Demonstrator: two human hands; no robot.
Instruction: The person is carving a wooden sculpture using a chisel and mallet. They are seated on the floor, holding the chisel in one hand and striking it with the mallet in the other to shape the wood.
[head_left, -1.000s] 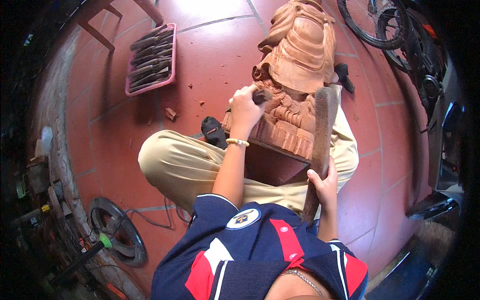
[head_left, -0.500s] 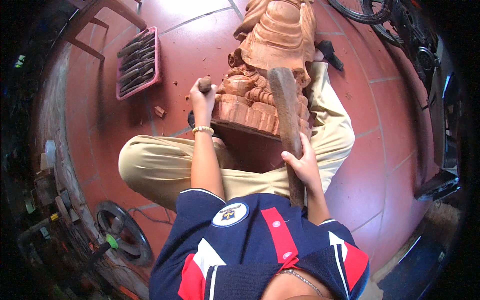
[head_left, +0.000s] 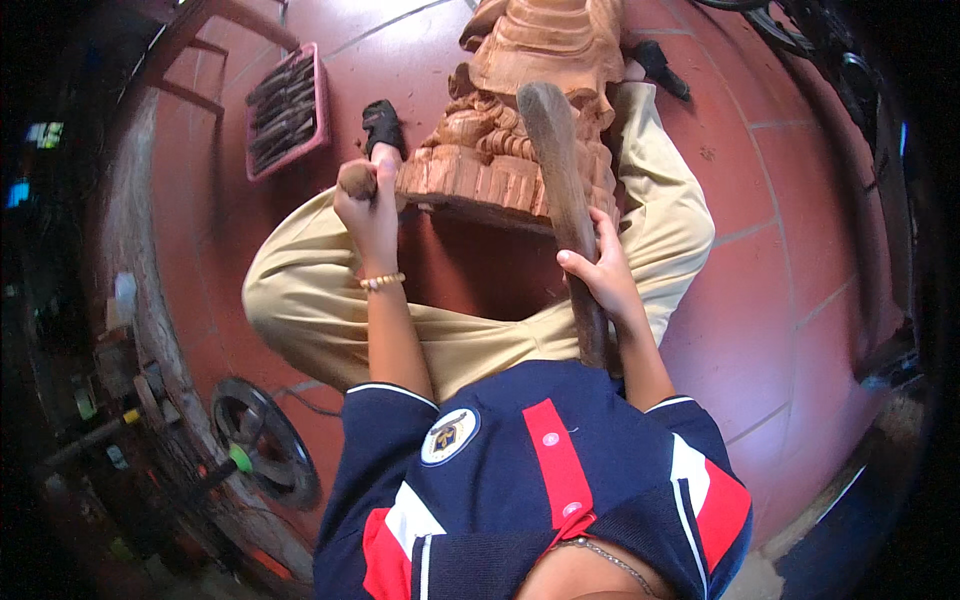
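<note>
Left of carving [head_left: 497,128]: shoe [head_left: 382,127], tray [head_left: 322,110]

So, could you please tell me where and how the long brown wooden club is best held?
The club is probably best gripped on its narrower lower half, from the right: it looks thicker at the far end, tapers toward its near end, and the right hand holds that part.
</note>
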